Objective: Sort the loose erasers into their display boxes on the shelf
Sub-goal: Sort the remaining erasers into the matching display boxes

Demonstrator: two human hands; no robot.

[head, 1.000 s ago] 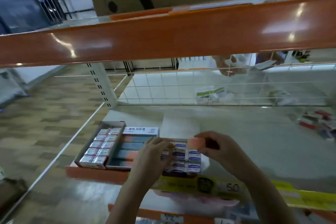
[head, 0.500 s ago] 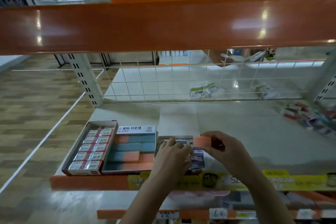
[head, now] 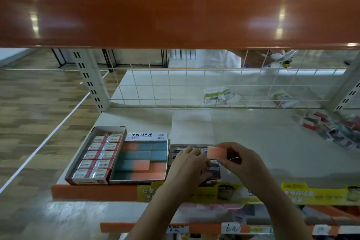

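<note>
Three display boxes stand side by side at the shelf's front left. The red-edged box (head: 97, 154) holds white-sleeved erasers. The middle box (head: 142, 161) holds blue and orange erasers. The third box (head: 213, 165) holds blue-and-white sleeved erasers. My left hand (head: 188, 167) lies over the third box with fingers curled on the erasers inside; what it holds is hidden. My right hand (head: 239, 160) pinches an orange eraser (head: 215, 152) above that box's right rear corner. A pile of loose erasers (head: 335, 130) lies at the shelf's far right.
An orange shelf beam (head: 175, 19) crosses overhead. A white wire grid (head: 194, 87) closes the shelf's back, with packets behind it. A yellow label strip (head: 292, 195) runs along the shelf's front edge. Wood floor lies to the left.
The view has swung left and steadied. My right hand keeps the orange eraser over the third box; my left hand has stayed on that box.
</note>
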